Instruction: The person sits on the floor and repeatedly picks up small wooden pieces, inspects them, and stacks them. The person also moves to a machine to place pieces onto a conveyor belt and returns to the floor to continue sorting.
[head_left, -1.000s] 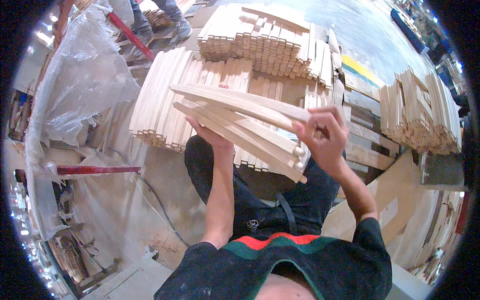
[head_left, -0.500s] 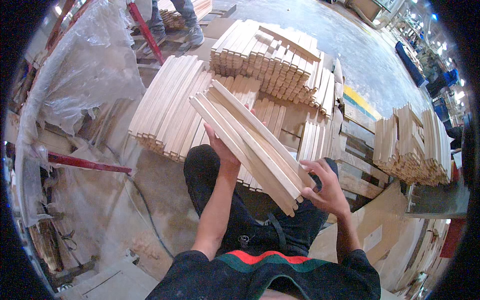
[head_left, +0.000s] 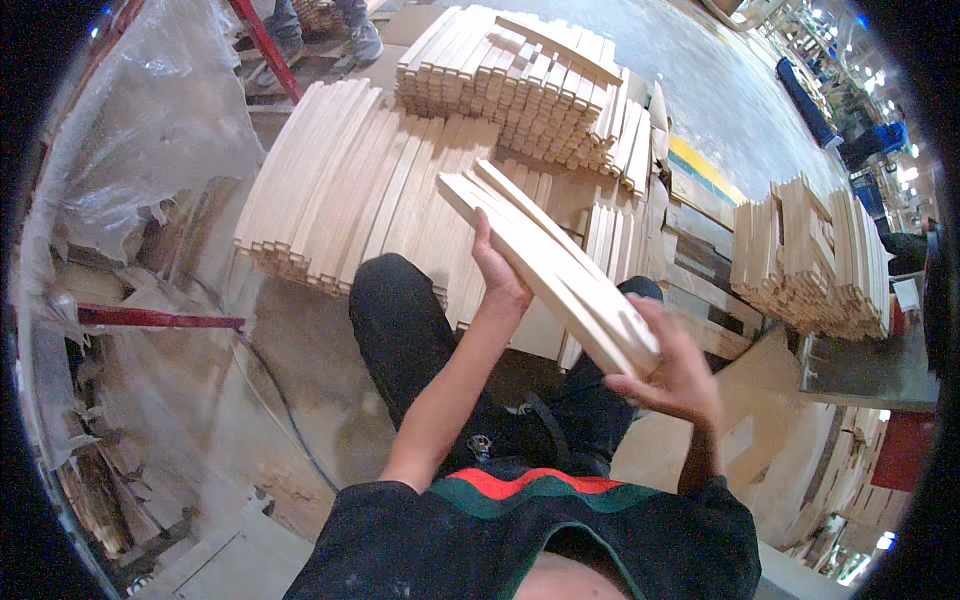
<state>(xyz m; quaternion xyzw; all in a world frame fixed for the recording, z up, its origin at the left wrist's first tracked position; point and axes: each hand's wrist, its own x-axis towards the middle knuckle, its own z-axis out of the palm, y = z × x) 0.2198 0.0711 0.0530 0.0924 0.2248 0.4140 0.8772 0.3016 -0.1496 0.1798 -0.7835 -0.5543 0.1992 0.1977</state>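
Observation:
A bundle of pale wooden strips (head_left: 545,262) slants across in front of me, its far end to the left and its near end to the right. My left hand (head_left: 500,270) grips the bundle from below along its left side, thumb up against the wood. At the near end my right hand (head_left: 675,365) is wrapped round the strips, its fingers somewhat smeared by motion. Beyond the bundle, rows of similar strips (head_left: 330,185) lie side by side, with the bundle hiding part of them.
A tall stack of strips (head_left: 510,75) stands at the back. More strips (head_left: 805,260) are piled at the right, beside a wooden pallet (head_left: 705,290). Plastic sheeting (head_left: 150,130) and red bars (head_left: 160,316) are at the left. A person's shoes (head_left: 365,42) show at the far left.
The bundle has shifted right, and its strips sit closer together. My right hand has closed round the near end. The view has tilted, so the stacks appear higher and further left.

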